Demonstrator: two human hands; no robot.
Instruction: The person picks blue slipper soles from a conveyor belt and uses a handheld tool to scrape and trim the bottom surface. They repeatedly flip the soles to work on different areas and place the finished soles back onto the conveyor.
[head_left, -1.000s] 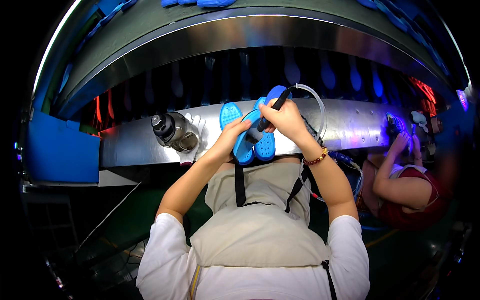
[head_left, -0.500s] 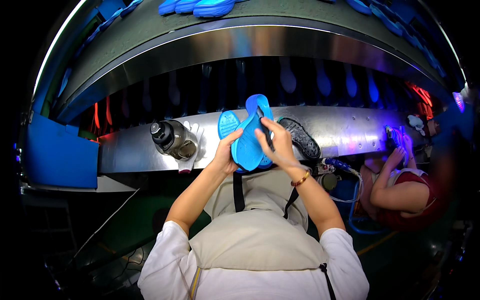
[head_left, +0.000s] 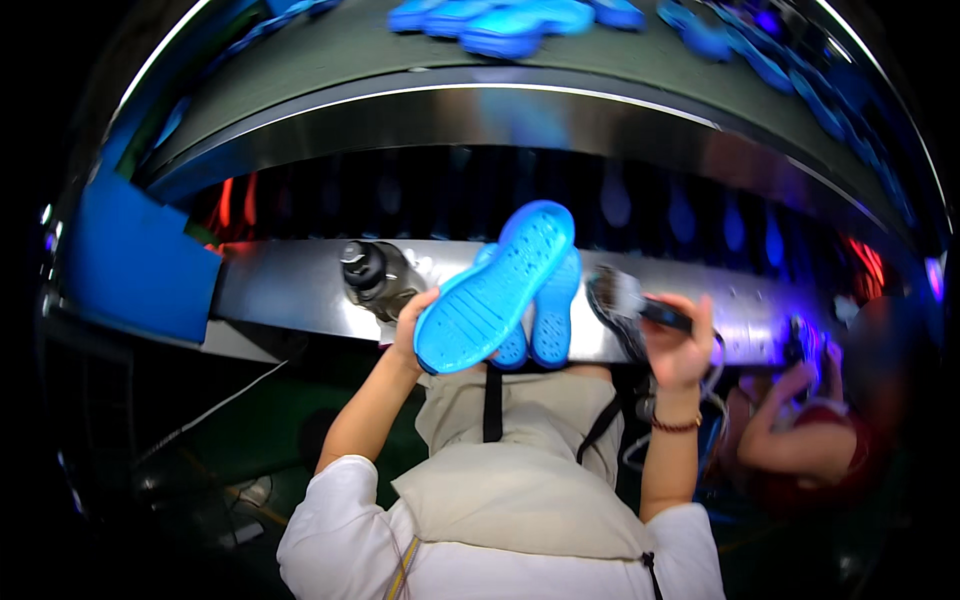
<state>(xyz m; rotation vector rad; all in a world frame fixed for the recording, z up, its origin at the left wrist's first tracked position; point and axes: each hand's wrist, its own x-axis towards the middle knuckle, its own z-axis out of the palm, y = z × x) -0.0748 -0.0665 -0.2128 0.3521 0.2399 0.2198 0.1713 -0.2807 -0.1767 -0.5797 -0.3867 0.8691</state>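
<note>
Up near the middle, the left hand holds a bright blue rubber shoe sole with little dots on its bottom. The fingers are wrapped round the heel end, so the sole sticks up and leans to the right, with the dotted side facing us. Just behind it are two more blue soles, touching the first one. I cannot tell if the hand holds those too.

The right hand is off to the right, apart from the soles. Its fingers are closed round a dark stick-like tool with a blurry brush end. The brush end points left, near the soles but not touching them.

Both hands are over a long shiny metal shelf. A dark round bottle with a cap stands on the shelf, just beside the left hand. I cannot see what is in it.

Higher up, a wide grey belt curves across the top. More blue soles lie on it in a bunch.

A big blue box shape sits at the left. At the far right another person in a red top lifts a hand toward the shelf.
</note>
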